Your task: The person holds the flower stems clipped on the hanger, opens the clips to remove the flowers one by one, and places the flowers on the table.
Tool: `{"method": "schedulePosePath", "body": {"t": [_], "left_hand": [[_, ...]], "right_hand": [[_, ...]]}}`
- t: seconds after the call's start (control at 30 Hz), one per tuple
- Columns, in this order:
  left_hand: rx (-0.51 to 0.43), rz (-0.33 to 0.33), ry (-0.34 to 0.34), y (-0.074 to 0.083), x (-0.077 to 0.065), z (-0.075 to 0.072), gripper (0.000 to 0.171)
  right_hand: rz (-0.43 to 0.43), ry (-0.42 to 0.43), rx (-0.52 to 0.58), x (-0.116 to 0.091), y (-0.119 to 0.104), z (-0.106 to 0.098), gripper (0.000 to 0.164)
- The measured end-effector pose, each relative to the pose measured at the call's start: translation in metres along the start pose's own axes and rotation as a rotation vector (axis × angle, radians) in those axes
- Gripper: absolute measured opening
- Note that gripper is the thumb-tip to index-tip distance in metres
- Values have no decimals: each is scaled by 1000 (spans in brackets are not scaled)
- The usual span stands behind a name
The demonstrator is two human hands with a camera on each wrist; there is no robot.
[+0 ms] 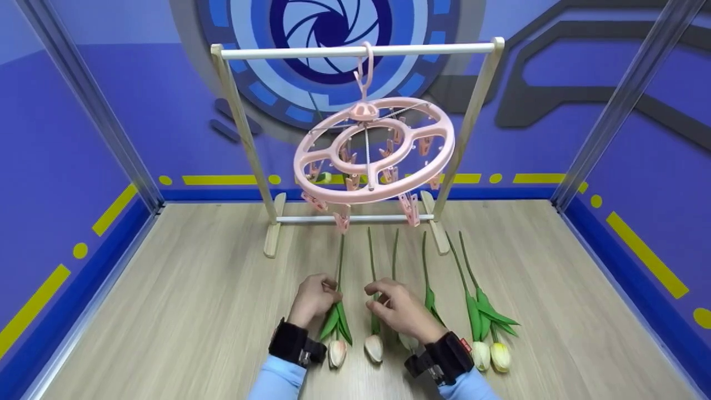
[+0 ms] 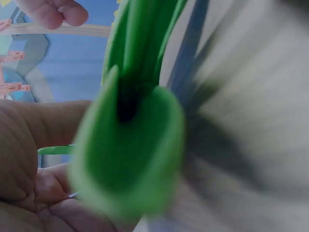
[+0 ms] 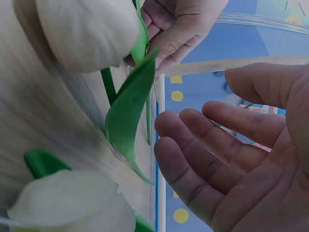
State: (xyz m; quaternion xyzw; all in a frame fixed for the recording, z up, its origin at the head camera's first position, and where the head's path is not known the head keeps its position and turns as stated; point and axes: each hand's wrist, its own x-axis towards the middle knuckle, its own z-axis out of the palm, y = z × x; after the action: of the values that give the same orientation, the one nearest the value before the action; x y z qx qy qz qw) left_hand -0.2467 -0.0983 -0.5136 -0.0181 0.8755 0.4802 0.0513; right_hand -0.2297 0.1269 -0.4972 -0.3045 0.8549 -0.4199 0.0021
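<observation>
The left hand (image 1: 315, 300) is pinching the stem of the leftmost tulip (image 1: 340, 318), which is lying on the counter (image 1: 205, 305) with its bloom beside that wrist. The right hand (image 1: 404, 308) is hovering apart from it, fingers loosely bent and holding nothing, above a second tulip (image 1: 374, 349). More tulips (image 1: 481, 355) are lying under and right of the right hand. Beyond both hands, a pink clip hanger (image 1: 372, 194) is hanging from a rack (image 1: 294, 53).
</observation>
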Motion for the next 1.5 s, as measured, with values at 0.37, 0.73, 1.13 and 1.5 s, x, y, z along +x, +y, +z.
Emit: {"method": "schedulePosePath", "body": {"t": [0.37,0.73,1.13,1.5], "left_hand": [[-66,-41,-53,-1,-2,-6,28],[-95,-33,-26,3,-4,-14,32],[-53,64,70,19,-11,-27,30],[-66,210,203,38,-20,-39,28]], "right_hand": [[2,-13,5,0,-3,-1,24],[8,-20,19,0,-2,-2,24],[12,24,56,-3,-8,-12,23],[-31,80,116,-4,-16,-30,24]]}}
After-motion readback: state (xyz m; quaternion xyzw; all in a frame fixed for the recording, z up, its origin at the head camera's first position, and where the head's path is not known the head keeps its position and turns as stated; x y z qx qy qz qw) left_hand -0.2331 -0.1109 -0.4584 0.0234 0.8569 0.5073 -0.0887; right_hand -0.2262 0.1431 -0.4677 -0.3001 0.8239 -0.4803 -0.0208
